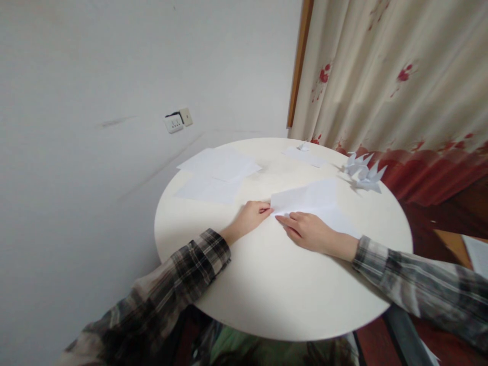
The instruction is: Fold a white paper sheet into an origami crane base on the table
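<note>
A sheet of white paper point(310, 198) with crease lines lies on the round table in front of me, its near left edge folded or curled up. My left hand point(253, 216) is closed, thumb and fingers pinching the paper's left corner. Just to the right, my right hand point(307, 231) rests on the near edge of the same sheet. Its index finger is stretched toward the left hand, the other fingers are loosely bent, and it grips nothing. The underside of both hands is hidden.
Several white paper sheets point(213, 170) lie at the far left of the round white table point(274, 295). Folded paper cranes point(368, 178) stand at the right edge. A small folded piece point(303, 146) sits on paper at the back. A wall and curtain point(362, 76) border the table.
</note>
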A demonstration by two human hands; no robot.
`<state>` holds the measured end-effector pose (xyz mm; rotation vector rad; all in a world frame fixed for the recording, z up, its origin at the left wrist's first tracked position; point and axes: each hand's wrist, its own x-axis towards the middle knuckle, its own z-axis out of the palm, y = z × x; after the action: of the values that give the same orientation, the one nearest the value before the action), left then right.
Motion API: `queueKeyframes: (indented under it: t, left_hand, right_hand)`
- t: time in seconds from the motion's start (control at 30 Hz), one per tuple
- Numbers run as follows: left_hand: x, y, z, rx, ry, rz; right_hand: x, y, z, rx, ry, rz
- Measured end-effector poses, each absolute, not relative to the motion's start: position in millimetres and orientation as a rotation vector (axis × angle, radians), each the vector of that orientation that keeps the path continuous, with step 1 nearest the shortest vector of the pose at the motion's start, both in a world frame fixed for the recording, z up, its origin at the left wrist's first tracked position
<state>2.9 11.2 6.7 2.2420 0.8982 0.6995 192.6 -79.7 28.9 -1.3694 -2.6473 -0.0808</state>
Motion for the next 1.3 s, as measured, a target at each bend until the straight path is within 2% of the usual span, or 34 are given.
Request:
queueKeyframes:
  t: [0.87, 1.3]
  left_hand:
    - [-6.0, 11.2, 17.6, 2.552, 0.735, 0.762]
    - [-27.1, 9.9, 13.5, 2.911, 0.385, 0.558]
  right_hand:
    - [185.2, -76.5, 35.6, -1.433, -2.640, -0.125]
    - [205.9, -73.5, 23.9, -1.049, -2.516, 0.121]
